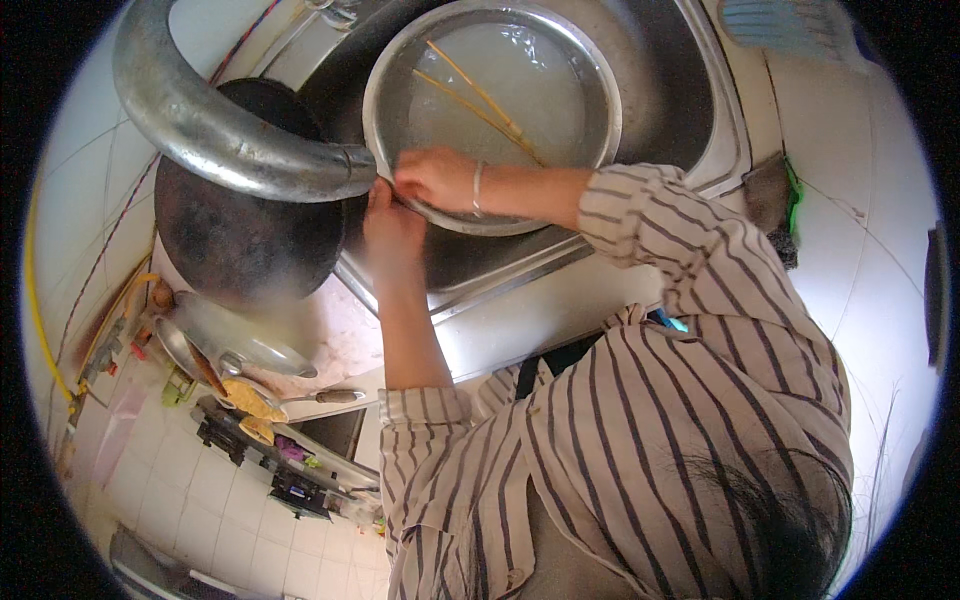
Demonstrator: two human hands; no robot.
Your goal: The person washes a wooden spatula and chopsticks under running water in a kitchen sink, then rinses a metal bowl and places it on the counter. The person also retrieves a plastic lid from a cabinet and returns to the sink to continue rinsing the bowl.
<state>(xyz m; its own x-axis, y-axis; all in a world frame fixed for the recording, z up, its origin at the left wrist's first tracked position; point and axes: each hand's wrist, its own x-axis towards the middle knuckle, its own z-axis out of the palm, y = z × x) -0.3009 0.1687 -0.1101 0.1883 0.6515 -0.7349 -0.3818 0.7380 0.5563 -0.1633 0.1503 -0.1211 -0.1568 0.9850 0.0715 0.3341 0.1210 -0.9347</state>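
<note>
A wide stainless steel basin [491, 226] sits in the sink [664, 97], holding cloudy water [487, 82]. Two thin wooden chopsticks [480, 105] slant through the water, their lower ends passing behind my right forearm. My right hand [439, 180], with a bangle at its wrist, is curled over the basin's near-left rim. Close against it, my left hand [395, 229] points upward just outside that rim. The fingertips meet beside the mouth of a curved metal faucet spout [247, 154]. Whether either hand grips the rim or some small thing is hidden.
Left of the sink is a dark round pan [247, 232], partly behind the spout. A glass lid [240, 337] and a ladle with yellow food [255, 397] lie on the counter below it. A yellow hose [34, 277] runs along the left wall.
</note>
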